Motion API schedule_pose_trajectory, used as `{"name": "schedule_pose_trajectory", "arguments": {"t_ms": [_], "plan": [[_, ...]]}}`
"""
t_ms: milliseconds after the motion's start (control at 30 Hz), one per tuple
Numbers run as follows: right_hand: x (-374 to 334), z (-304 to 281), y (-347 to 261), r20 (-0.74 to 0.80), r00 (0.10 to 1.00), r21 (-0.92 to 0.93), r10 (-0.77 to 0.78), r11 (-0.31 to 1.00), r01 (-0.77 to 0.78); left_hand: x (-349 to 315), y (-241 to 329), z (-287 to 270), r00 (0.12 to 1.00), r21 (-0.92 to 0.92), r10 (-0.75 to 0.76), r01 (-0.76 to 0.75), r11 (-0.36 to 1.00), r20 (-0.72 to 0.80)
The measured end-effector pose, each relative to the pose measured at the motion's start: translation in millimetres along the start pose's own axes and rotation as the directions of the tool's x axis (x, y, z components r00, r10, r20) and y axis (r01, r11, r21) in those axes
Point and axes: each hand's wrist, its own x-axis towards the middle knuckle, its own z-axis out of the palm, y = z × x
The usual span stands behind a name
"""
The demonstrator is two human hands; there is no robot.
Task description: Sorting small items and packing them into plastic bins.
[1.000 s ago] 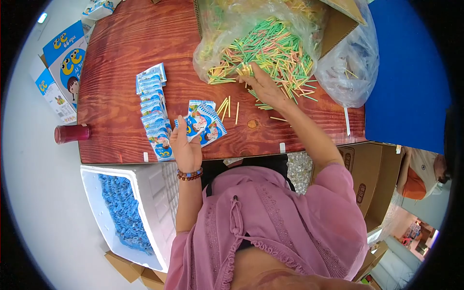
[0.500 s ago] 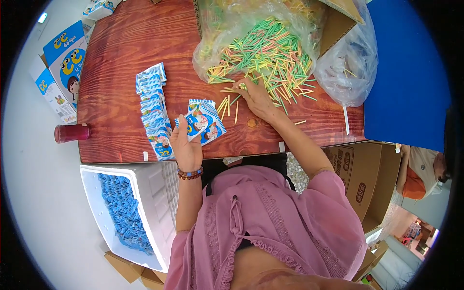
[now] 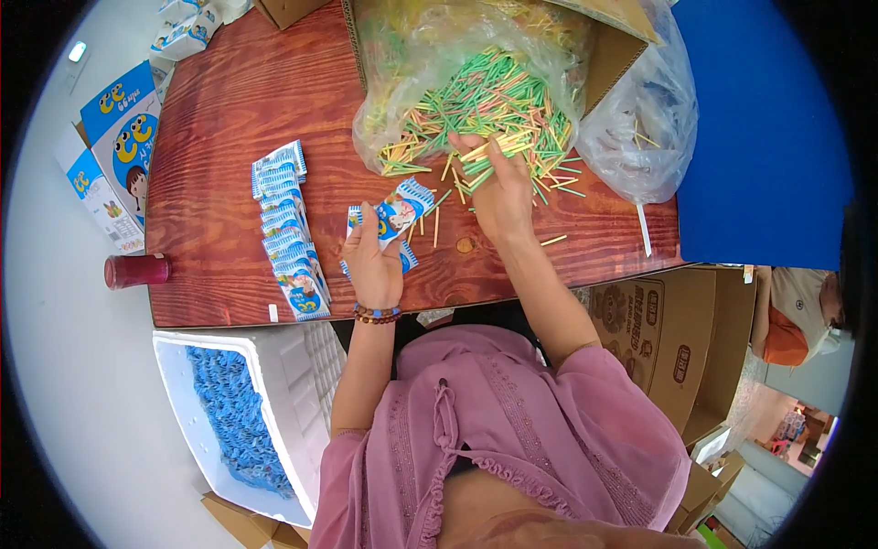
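My left hand (image 3: 376, 265) grips a small blue-and-white sachet (image 3: 407, 205) between thumb and fingers, a little above the table. Under it, partly hidden by the hand, lies another sachet (image 3: 408, 257). In my right hand (image 3: 504, 203) is a small bunch of thin candy-like sticks (image 3: 498, 154), yellow and green, held between thumb and fingers. Just beyond that hand, a heap of green, yellow and pink sticks (image 3: 494, 91) spills from a clear plastic bag (image 3: 373, 119). Left of my left hand, several sachets (image 3: 285, 233) lie overlapped in a row.
A cardboard box (image 3: 622, 59) holds the bag at the back of the wooden table (image 3: 215, 119). A red-lidded jar (image 3: 137, 271) stands at the left edge. Below, a white foam box (image 3: 265, 403) contains many blue packets. Large cartons (image 3: 672, 343) stand at right, near another person (image 3: 794, 316).
My right hand has turned and lifted from the heap's edge, now with a bunch of sticks showing in it. My left hand has shifted right, tilting its sachet toward the sticks.
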Motion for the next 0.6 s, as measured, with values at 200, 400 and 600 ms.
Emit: {"name": "schedule_pose_trajectory", "arguments": {"t_ms": [200, 400, 600], "plan": [[-16, 41, -1, 0.063, 0.969, 0.039, -0.237, 0.971, 0.235, -2, -8, 6, 0.998, -0.029, -0.037, 0.038, 0.999, 0.043], [-24, 66, 9, 0.111, 0.925, -0.03, -0.363, 0.929, 0.368, -9, -5, 18, 0.996, -0.036, -0.084, 0.085, 0.996, 0.027], [-20, 63, 13, 0.212, 0.837, -0.145, -0.504, 0.831, 0.537, -12, -3, 16, 0.992, -0.089, -0.104, 0.11, 0.99, 0.072]]}}
